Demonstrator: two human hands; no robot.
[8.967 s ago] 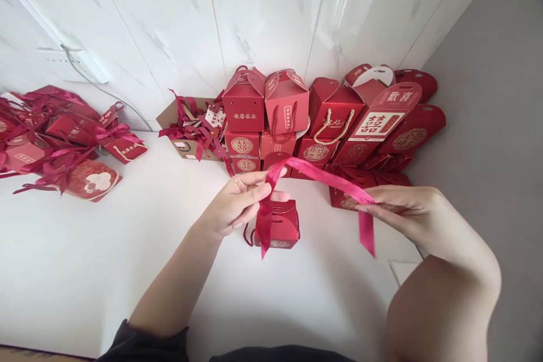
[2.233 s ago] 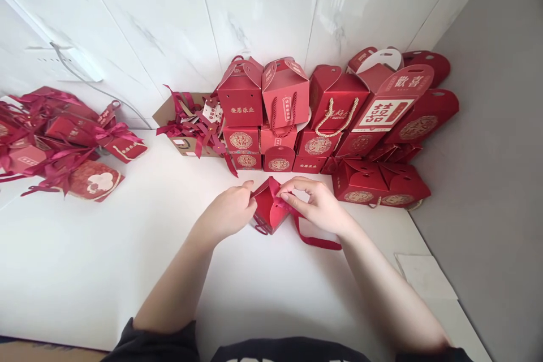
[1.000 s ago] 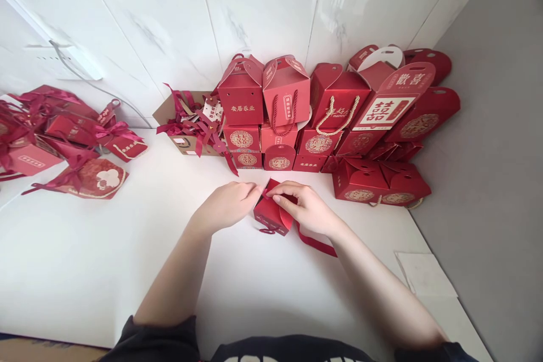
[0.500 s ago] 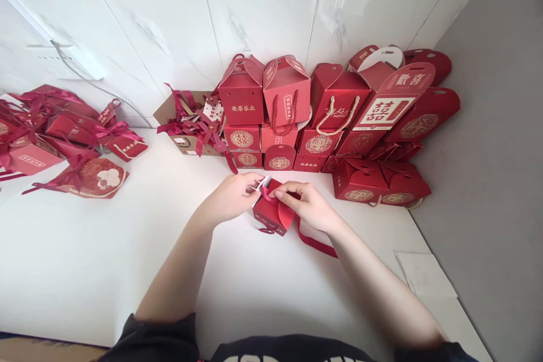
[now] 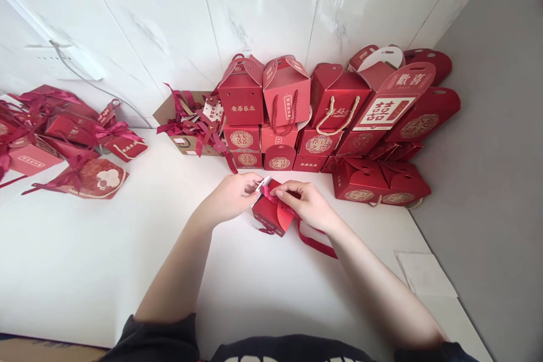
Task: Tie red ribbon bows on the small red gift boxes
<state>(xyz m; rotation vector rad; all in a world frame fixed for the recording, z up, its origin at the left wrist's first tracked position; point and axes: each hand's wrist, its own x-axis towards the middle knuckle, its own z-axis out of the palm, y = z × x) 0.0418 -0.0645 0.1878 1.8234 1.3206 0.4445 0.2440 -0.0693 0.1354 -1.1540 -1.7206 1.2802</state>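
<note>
A small red gift box [image 5: 270, 215] stands on the white table in front of me, with a dark red cord handle [image 5: 266, 231] at its near side. On its left, my left hand [image 5: 235, 195] pinches the raised flap [image 5: 262, 184], whose white inner face shows. My right hand [image 5: 309, 201] holds a red ribbon [image 5: 267, 192] between thumb and forefinger at the top of the box. The ribbon's long tail [image 5: 316, 244] runs under my right wrist onto the table. Part of the box top is hidden by my right fingers.
Stacked red gift boxes [image 5: 278, 156] line the tiled wall. Beside them is a cardboard box [image 5: 190, 146] of ribbons and tags. Boxes with tied bows [image 5: 68, 127] are heaped at the left. White paper [image 5: 426, 274] lies at the right, near the grey wall.
Both hands stay almost in place. The ribbon between them has shifted slightly, and the small box has tilted or moved a touch to the left.
</note>
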